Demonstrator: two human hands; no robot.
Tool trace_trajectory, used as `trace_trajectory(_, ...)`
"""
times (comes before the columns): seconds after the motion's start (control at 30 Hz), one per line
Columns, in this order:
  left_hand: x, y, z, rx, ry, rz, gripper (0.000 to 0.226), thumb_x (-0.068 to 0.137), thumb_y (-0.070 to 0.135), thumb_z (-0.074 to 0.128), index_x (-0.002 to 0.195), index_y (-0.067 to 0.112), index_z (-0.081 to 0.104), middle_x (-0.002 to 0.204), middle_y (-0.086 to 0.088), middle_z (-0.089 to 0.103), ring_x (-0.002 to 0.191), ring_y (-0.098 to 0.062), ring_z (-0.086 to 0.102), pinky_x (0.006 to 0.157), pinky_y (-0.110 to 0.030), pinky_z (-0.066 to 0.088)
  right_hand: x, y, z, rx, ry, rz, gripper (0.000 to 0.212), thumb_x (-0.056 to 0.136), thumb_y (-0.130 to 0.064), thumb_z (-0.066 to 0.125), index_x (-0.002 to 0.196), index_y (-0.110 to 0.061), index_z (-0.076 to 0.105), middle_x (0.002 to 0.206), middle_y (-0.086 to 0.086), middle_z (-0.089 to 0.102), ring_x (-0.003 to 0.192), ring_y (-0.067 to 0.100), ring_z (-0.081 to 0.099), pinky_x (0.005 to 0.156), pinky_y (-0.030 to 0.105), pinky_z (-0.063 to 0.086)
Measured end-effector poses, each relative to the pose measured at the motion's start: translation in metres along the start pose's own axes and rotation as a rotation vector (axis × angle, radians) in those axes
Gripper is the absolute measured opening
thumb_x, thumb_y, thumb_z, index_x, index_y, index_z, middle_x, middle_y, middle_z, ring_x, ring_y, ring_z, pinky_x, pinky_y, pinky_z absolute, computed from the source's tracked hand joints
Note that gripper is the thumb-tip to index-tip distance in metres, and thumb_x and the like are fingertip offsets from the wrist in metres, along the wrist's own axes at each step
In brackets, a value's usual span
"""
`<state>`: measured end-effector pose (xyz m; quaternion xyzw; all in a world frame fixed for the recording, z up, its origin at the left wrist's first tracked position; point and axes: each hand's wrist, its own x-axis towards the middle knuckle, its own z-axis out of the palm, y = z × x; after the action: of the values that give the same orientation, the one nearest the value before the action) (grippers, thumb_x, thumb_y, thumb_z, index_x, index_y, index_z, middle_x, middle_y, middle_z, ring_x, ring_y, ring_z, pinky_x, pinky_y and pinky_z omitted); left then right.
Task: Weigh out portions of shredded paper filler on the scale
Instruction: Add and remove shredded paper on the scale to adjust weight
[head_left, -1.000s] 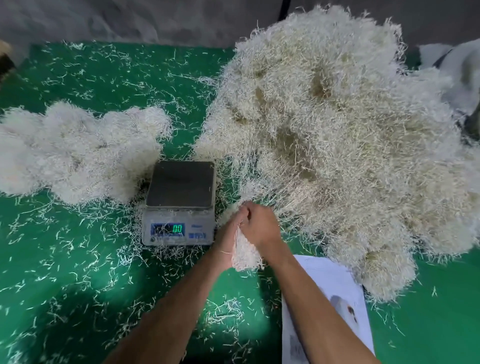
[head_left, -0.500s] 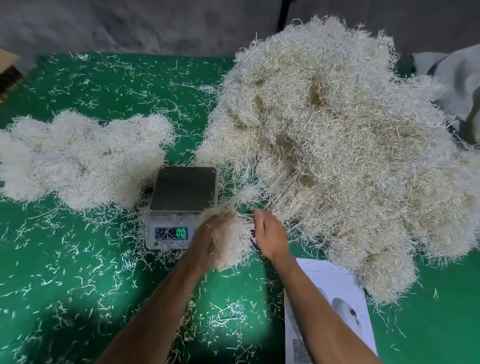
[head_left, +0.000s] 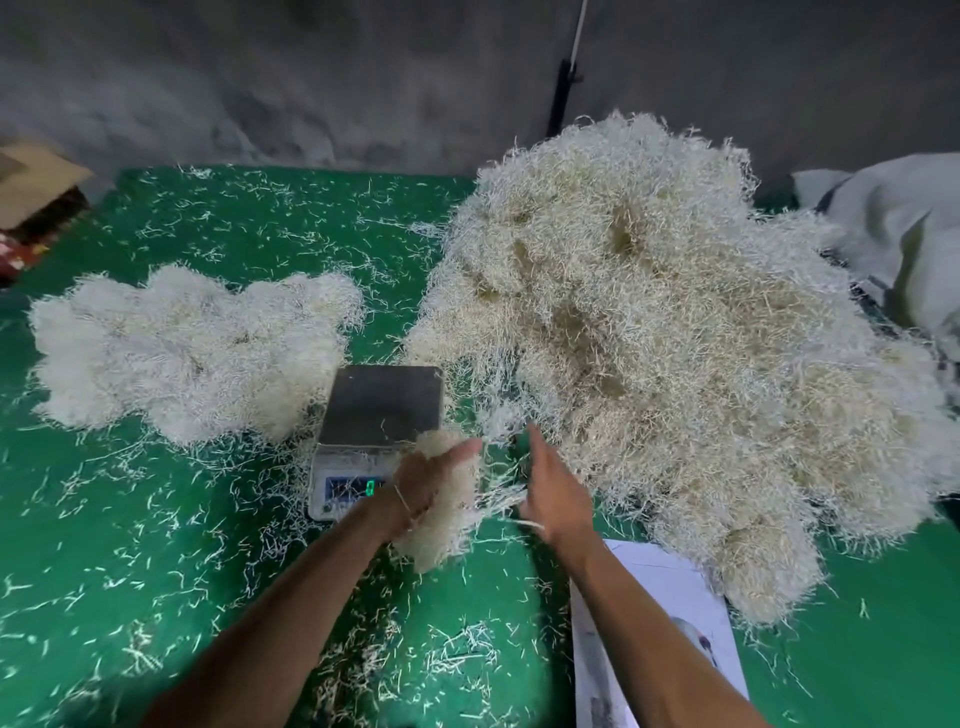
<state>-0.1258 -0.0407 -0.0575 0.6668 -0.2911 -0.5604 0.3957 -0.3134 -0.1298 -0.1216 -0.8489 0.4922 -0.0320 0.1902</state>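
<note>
Our left hand (head_left: 423, 480) grips a fluffy clump of cream shredded paper filler (head_left: 441, 525) just in front of the small grey digital scale (head_left: 382, 410), whose dark platter carries only a stray strand or two. Our right hand (head_left: 553, 493) is loose, fingers straight, holding nothing, right at the edge of the big heap of shredded paper (head_left: 675, 338). A smaller white pile (head_left: 192, 348) sits left of the scale on the green mat (head_left: 130, 545). A white printed sheet (head_left: 660, 639) lies under our right forearm.
</note>
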Motion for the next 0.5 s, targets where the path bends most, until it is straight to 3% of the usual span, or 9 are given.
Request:
trace_trajectory(0.1,-0.011,-0.009,0.013,0.308,0.037,-0.097,0.056,0.086,0.065,0.065,0.094,0.009,0.064,0.049,0.011,0.058,0.038,0.0,0.047,0.052,-0.021,0.047,0.019,-0.015,-0.008,0.003,-0.02,-0.024,0.118,0.078,0.005,0.073,0.157,-0.037,-0.004,0.158,0.016,0.037,0.087,0.018,0.064,0.051,0.021,0.049)
trace_trajectory(0.13,-0.015,-0.011,0.017,0.264,0.045,-0.147,0.063,0.089,0.061,0.064,0.11,0.001,0.065,0.056,0.01,0.064,0.044,-0.002,0.052,0.054,-0.023,0.048,0.029,-0.023,-0.011,0.026,-0.011,-0.043,0.113,0.078,0.008,0.071,0.156,-0.037,0.002,0.154,0.015,0.041,0.094,0.023,0.064,0.061,0.027,0.058)
trace_trajectory(0.17,-0.02,-0.013,0.023,0.131,0.055,-0.19,0.07,0.092,0.059,0.063,0.13,0.0,0.058,0.083,0.0,0.075,0.068,-0.007,0.067,0.069,-0.027,0.055,0.039,-0.032,-0.013,0.055,-0.011,-0.035,0.107,0.078,0.01,0.068,0.155,-0.036,0.009,0.15,0.014,0.044,0.103,0.025,0.062,0.074,0.035,0.062)
trace_trajectory(0.2,-0.025,-0.015,0.026,-0.018,0.051,-0.226,0.076,0.093,0.058,0.06,0.146,0.005,0.045,0.124,-0.01,0.068,0.108,-0.018,0.067,0.095,-0.035,0.052,0.05,-0.039,-0.013,0.079,-0.022,-0.017,0.102,0.079,0.011,0.064,0.155,-0.034,0.013,0.148,0.013,0.045,0.111,0.026,0.059,0.085,0.04,0.061)
trace_trajectory(0.23,-0.03,-0.017,0.028,-0.164,0.035,-0.238,0.077,0.096,0.058,0.056,0.153,0.012,0.036,0.151,-0.014,0.047,0.136,-0.028,0.049,0.112,-0.042,0.037,0.058,-0.046,-0.012,0.079,-0.051,0.003,0.097,0.081,0.012,0.06,0.156,-0.031,0.015,0.151,0.013,0.041,0.121,0.029,0.055,0.096,0.046,0.058)
trace_trajectory(0.27,-0.035,-0.018,0.029,-0.288,0.013,-0.219,0.073,0.098,0.056,0.051,0.155,0.016,0.031,0.161,-0.014,0.032,0.147,-0.032,0.033,0.116,-0.044,0.027,0.064,-0.05,-0.009,0.069,-0.09,0.025,0.095,0.084,0.013,0.056,0.158,-0.028,0.015,0.157,0.015,0.034,0.133,0.033,0.048,0.106,0.051,0.05)
trace_trajectory(0.33,-0.038,-0.022,0.028,-0.462,0.019,-0.169,0.063,0.103,0.052,0.041,0.155,0.018,0.032,0.163,-0.017,0.028,0.148,-0.035,0.03,0.119,-0.047,0.023,0.071,-0.055,-0.003,0.049,-0.189,0.094,0.08,0.091,0.01,0.052,0.159,-0.018,0.021,0.162,0.016,0.027,0.143,0.035,0.038,0.117,0.054,0.038)
trace_trajectory(0.4,-0.036,-0.027,0.029,-0.564,0.035,-0.17,0.06,0.106,0.05,0.036,0.154,0.014,0.033,0.16,-0.019,0.034,0.145,-0.038,0.035,0.119,-0.057,0.028,0.069,-0.059,0.005,0.046,-0.212,0.139,0.054,0.096,0.006,0.052,0.147,-0.01,0.042,0.147,0.018,0.046,0.13,0.03,0.05,0.112,0.046,0.046)
trace_trajectory(0.5,-0.023,-0.019,0.035,-0.604,0.09,-0.187,0.052,0.106,0.05,0.037,0.14,0.012,0.05,0.138,-0.014,0.061,0.127,-0.028,0.059,0.092,-0.038,0.056,0.057,-0.067,0.005,0.247,-0.283,0.195,0.043,0.1,0.01,0.047,0.141,-0.001,0.052,0.124,0.02,0.062,0.093,0.022,0.063,0.087,0.027,0.057)
